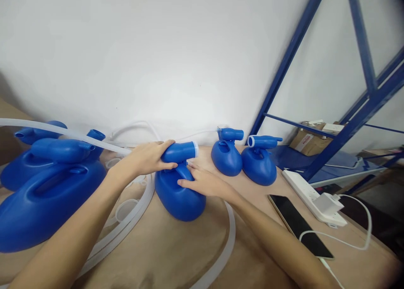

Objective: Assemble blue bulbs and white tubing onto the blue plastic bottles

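Observation:
A blue plastic urinal bottle (179,202) stands on the table in front of me. Across its top sits a blue tube-shaped head (179,153) with a white rim at its right end. My left hand (151,157) grips the left end of this head, thumb and fingers around it. Lower down, my right hand (205,180) holds the bottle near its neck and handle, the thumb lying on the front. The right fingertips are partly hidden behind the neck. A clear hose (225,242) curves over the table on the right side of the bottle.
Larger blue bottles (57,196) lie at left under a pale hose (66,131). Two small blue bottles (227,158) stand back right. A white cup-like part (126,210), a phone (299,226) and a power strip (311,196) with cable are nearby. A blue metal rack (293,49) rises beyond.

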The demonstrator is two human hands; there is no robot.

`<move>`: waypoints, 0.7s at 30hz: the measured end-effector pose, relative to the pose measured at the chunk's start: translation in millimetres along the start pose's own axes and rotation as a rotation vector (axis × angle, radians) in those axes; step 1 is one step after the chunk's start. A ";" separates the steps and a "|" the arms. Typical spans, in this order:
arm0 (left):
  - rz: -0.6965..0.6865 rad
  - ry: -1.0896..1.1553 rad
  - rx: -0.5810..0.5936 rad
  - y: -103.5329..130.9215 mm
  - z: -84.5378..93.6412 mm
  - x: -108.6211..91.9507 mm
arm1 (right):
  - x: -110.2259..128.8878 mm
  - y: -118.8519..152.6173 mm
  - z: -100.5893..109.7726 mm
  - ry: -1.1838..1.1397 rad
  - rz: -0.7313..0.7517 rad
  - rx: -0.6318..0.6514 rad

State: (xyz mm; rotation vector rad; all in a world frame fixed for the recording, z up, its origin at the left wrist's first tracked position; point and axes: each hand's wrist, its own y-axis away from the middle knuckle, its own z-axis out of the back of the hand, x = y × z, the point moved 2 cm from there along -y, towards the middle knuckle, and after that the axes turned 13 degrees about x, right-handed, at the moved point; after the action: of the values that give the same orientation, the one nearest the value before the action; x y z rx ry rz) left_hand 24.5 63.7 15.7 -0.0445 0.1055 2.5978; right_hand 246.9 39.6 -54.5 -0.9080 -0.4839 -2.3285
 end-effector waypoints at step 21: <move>0.106 -0.047 -0.668 67.3 56.5 9.1 | 8.5 67.4 101.9 -0.335 0.041 -0.739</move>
State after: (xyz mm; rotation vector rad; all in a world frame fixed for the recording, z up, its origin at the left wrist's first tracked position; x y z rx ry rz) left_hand -18.6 15.7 75.9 -0.2213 -0.7937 2.6174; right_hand 334.7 37.7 30.9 -1.6359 0.3086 -2.3384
